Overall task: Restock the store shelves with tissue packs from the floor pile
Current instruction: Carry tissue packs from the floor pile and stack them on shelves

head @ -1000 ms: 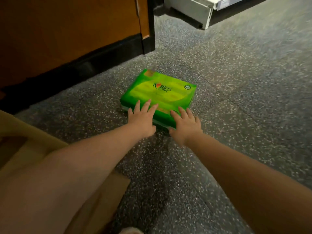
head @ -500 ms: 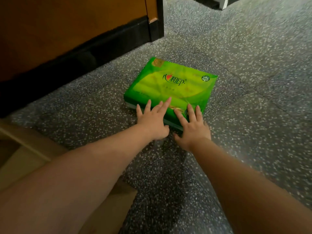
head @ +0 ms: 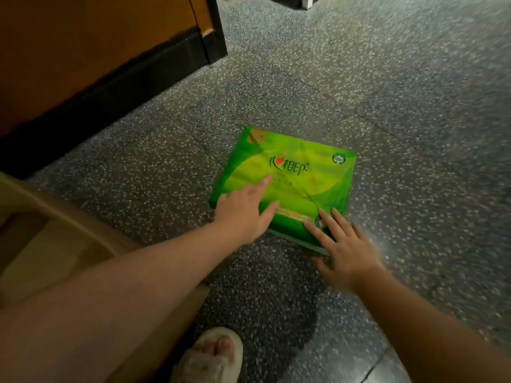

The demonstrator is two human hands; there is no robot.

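Observation:
A green tissue pack with a white and red logo lies flat on the speckled grey floor, in the middle of the view. My left hand rests on the pack's near left part with its fingers straight and spread. My right hand lies over the pack's near right corner, fingers straight and apart, fingertips on the wrapper. Neither hand curls round the pack.
A wooden cabinet with a black base strip stands at the upper left. A beige cardboard piece lies at the left under my left arm. My foot in a light slipper is at the bottom edge.
The view has dropped and pulled back, so the pack now sits lower and further right. My left hand has slid further onto the pack's top, and my right hand has shifted to its near right corner.

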